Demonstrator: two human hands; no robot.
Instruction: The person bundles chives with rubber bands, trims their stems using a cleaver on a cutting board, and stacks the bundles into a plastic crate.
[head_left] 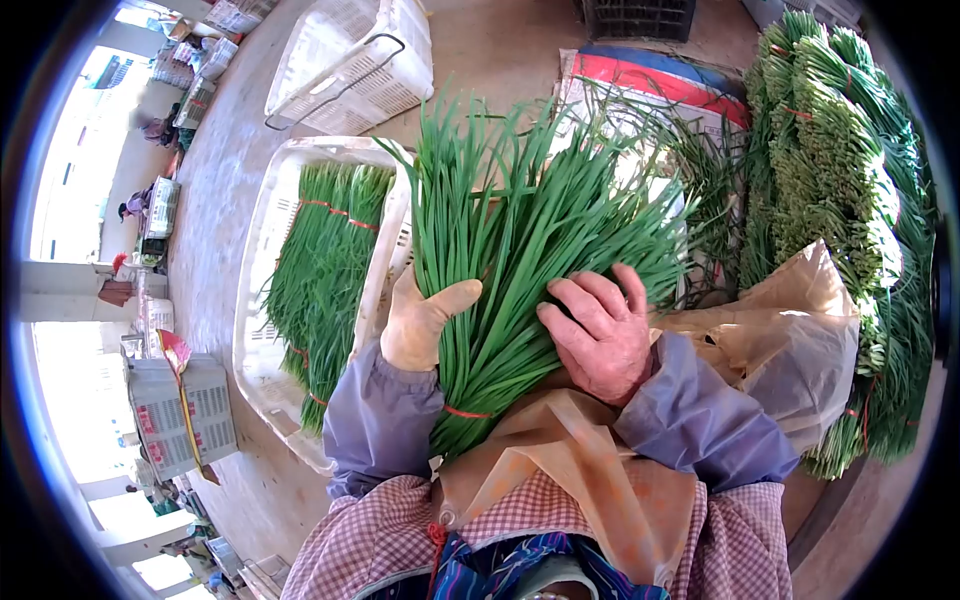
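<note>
"Just beyond the translucent brown plastic apron (600, 490), what lies between the hands?"

"A thick bundle of long, flat green leaves (510, 240), with a thin red band (466, 412) near its lower end, close to the body."

"Which way does it run?"

"Its long axis goes outward from the banded end, away from the body, the leaves fanning forward and to the right. The left hand (418, 325), in what looks like a pale tan glove, is on the left edge and nearer the band; the right hand (605, 335) lies on the right side of the fan."

"What has each got hold of?"

"The left is clasped on that edge, thumb across the front leaves, its other fingers hidden. The right has bent, slightly parted fingers resting on the leaves; I cannot tell whether it grips any."

"And to either side?"

"Near the left hand, a white plastic crate (250, 310) holding red-banded green bundles (330, 250); well apart from the right hand, a tall stack of green bundles (820, 170)."
</note>
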